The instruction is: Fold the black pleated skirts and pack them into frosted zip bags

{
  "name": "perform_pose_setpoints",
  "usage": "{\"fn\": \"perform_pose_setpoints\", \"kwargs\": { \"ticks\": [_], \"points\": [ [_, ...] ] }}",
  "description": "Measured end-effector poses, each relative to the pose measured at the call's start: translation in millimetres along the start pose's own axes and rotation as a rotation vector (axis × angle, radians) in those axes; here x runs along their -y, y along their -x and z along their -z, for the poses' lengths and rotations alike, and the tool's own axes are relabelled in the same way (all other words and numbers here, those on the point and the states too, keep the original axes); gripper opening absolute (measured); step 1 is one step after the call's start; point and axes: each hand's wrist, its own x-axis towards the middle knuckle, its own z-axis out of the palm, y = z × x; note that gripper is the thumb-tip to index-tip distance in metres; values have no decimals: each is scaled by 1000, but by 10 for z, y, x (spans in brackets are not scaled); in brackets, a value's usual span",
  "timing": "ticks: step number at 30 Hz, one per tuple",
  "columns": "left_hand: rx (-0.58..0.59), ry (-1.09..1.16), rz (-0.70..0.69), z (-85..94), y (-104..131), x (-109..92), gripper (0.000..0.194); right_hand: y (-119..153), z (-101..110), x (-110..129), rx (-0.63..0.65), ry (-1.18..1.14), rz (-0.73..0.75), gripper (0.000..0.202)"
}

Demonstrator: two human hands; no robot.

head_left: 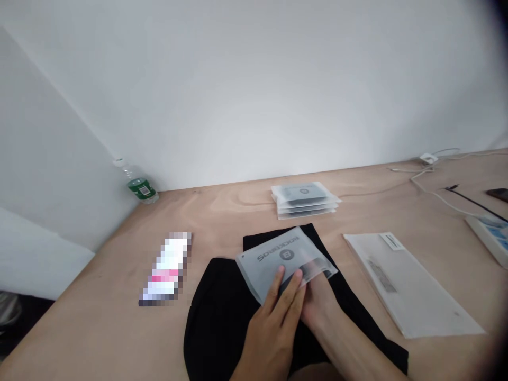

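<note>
A frosted plastic bag [265,259] printed with ROCKBROS and a round logo sits tilted above a black cloth item [222,312]; dark material shows through it. My left hand [273,323] has its long fingers across the bag's top, gripping it near the close edge, with the thumb out of sight. At the bag's near right end is my right hand [317,299]. Its fingers disappear in or behind the bag, so I cannot tell how they are closed. The black cloth lies spread on the table beneath both hands.
Several similar packed bags [305,203] are stacked toward the wall. A larger frosted bag [416,296] lies to the right, a phone [166,270] to the left. A bottle [141,185] leans in the corner. Cables [428,185] and a power strip [490,238] are at right.
</note>
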Motion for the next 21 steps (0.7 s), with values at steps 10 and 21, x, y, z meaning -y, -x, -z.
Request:
{"fn": "perform_pose_setpoints", "kwargs": {
  "ticks": [10, 21],
  "points": [
    [-123, -191, -6, 127, 331, 122, 36, 247, -186, 75, -190, -646, -411, 35],
    [-198, -30, 170, 85, 195, 143, 19, 662, 354, 337, 147, 96, -307, 27]
  ]
}}
